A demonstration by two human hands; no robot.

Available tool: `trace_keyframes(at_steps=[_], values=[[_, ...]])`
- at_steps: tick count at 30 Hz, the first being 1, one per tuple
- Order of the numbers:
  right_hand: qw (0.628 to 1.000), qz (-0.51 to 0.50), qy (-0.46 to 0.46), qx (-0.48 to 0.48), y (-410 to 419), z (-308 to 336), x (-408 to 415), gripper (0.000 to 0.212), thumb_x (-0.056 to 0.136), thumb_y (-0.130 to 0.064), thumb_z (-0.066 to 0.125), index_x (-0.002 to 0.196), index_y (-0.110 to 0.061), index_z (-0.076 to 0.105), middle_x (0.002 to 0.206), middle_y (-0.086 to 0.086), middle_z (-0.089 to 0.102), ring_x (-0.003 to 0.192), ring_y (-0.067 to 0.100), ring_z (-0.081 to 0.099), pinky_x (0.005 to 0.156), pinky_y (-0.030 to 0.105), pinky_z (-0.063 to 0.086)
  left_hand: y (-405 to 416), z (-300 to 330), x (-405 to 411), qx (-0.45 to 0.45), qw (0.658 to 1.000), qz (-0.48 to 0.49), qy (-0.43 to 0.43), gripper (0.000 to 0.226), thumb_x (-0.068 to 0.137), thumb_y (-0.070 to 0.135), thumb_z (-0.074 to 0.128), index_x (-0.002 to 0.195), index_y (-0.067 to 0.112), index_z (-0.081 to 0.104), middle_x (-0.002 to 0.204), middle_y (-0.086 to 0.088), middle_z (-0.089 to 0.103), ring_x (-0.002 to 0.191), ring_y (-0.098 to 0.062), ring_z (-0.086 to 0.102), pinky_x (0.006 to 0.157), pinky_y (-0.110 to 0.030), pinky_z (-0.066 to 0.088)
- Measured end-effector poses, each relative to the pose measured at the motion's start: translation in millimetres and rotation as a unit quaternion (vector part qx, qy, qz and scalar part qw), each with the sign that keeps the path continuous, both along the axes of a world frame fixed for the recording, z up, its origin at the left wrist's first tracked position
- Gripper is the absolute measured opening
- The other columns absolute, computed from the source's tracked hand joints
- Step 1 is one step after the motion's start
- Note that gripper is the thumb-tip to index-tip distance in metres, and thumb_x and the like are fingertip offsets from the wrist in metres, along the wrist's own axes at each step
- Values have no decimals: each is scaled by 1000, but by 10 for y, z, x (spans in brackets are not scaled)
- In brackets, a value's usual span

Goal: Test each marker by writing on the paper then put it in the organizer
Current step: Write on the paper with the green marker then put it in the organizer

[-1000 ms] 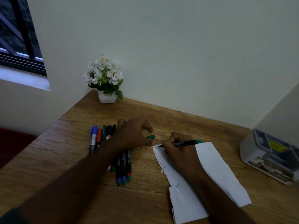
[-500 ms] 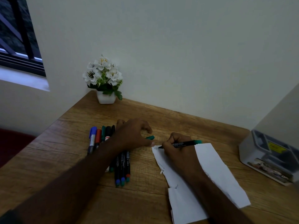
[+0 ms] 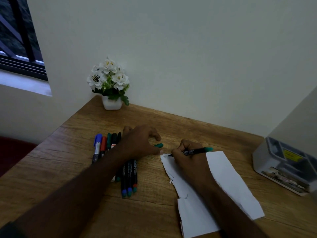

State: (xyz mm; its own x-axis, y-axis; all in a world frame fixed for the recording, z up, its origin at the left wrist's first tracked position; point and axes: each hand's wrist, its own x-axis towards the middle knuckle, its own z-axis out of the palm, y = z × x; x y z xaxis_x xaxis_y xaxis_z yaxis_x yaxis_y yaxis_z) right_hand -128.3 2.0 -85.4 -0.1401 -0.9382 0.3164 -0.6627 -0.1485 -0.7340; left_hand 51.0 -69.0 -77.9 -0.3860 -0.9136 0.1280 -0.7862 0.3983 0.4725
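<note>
My right hand (image 3: 188, 158) grips a black marker with a green end (image 3: 197, 150), its tip touching the top left corner of the white paper (image 3: 228, 179), where a faint mark shows. My left hand (image 3: 140, 143) rests on the table over a row of several markers (image 3: 128, 176), thumb pressing near the paper's corner. A green cap (image 3: 158, 145) pokes out by its fingers; whether they hold it is unclear. The grey organizer (image 3: 283, 167) stands at the right edge.
A white pot of white flowers (image 3: 110, 86) sits in the back left corner of the wooden table (image 3: 77, 169). Walls bound the table at the back and right. A window lies at upper left.
The right hand's marker tip has shifted slightly on the paper's corner, leaving a faint mark. The left hand stays in place.
</note>
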Motion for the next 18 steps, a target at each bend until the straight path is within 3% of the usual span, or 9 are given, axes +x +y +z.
trace_keyframes(at_steps=[5, 10, 15, 18], values=[[1000, 11, 1, 2, 30, 16, 7, 27, 84, -14, 65, 60, -20, 53, 54, -12, 56, 56, 0, 54, 49, 12, 38, -2, -2, -1, -1, 1000, 3, 2, 50, 70, 60, 72, 114, 38, 63, 141, 18, 46, 133, -10, 37, 101, -40, 17], [997, 16, -60, -41, 69, 90, -82, 19, 84, -9, 65, 65, -6, 62, 68, -3, 63, 73, 5, 60, 61, 12, 42, -12, 5, -4, 10, 1000, 0, 3, 51, 70, 60, 72, 115, 38, 63, 140, 18, 47, 133, -10, 37, 103, -40, 16], [998, 40, -47, -11, 47, 96, -55, 19, 74, -17, 67, 65, 0, 64, 60, -2, 60, 57, -1, 56, 52, 10, 41, 1, 13, 1, 8, 1000, -2, 5, 52, 70, 60, 72, 115, 37, 63, 139, 18, 48, 132, -10, 39, 103, -41, 16], [999, 32, -13, 12, 33, 84, -67, 23, 76, -23, 65, 61, -8, 57, 56, -7, 55, 53, 0, 52, 48, 12, 38, 6, 8, 4, 5, 1000, 0, 9, 52, 69, 61, 73, 114, 37, 63, 138, 19, 49, 131, -9, 39, 102, -41, 17]])
